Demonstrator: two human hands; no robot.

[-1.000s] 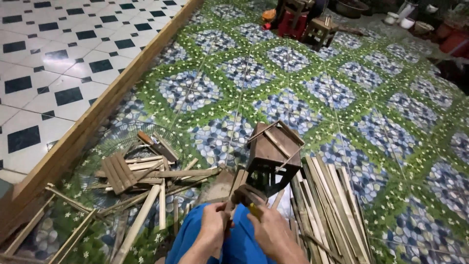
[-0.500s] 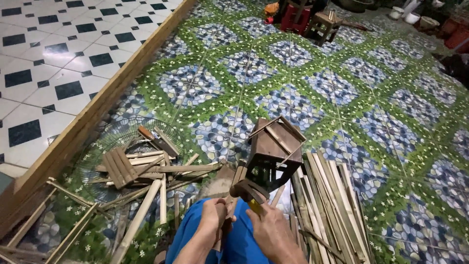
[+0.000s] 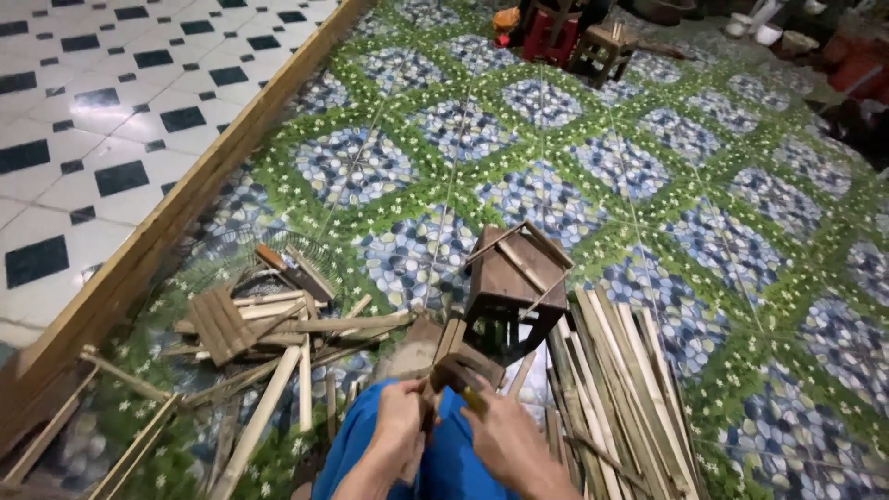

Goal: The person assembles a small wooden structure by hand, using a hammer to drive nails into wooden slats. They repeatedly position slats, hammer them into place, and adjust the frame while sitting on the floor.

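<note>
My left hand (image 3: 400,424) and my right hand (image 3: 498,435) meet low in the view, above a knee in blue cloth (image 3: 444,463). Both grip a small wooden piece (image 3: 460,367) made of short slats. My right hand also holds something small and yellow-green (image 3: 473,399); what it is cannot be told. Just beyond the hands stands a small dark wooden box-like frame (image 3: 512,278), tilted, with thin sticks across its top.
A bundle of long bamboo strips (image 3: 620,389) lies on the right. Loose slats and sticks (image 3: 269,324) are scattered on the left. A wooden beam (image 3: 176,213) borders the patterned floor mat (image 3: 574,167). Small stools (image 3: 602,46) and bowls sit far off.
The view has drifted slightly. My hands have closed in on the small wooden piece and stayed at the bottom; the tilted frame has not moved.
</note>
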